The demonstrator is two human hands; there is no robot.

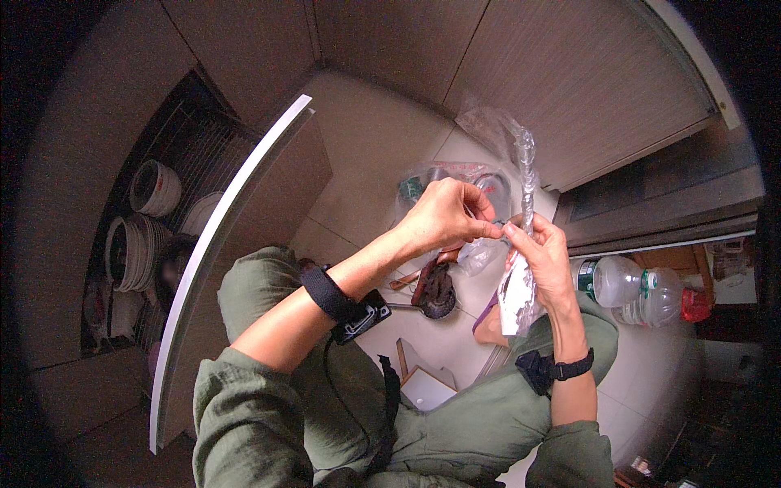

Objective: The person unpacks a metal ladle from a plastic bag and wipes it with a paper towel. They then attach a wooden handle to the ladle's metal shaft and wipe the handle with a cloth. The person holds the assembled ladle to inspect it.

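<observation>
My left hand [450, 215] is closed in a pinch, its fingertips meeting those of my right hand. What it pinches is too small to make out. My right hand [543, 259] is closed around a long strip of crumpled clear plastic [527, 167], twisted like a rope above the fingers. Below them, a shiny white piece [517, 301] of it hangs down. Behind my hands, a clear plastic bag [488, 189] with red print lies on the floor, bottles showing through it. Under my left forearm is a dark ladle-like utensil [439, 299] beside brown wooden-looking pieces.
An open cabinet door [236, 236] stands at my left, before a wire rack with stacked white bowls [134, 252]. Several clear plastic bottles [618, 281] lie at the right, beside an open cupboard. A small white-topped object [427, 389] sits between my legs.
</observation>
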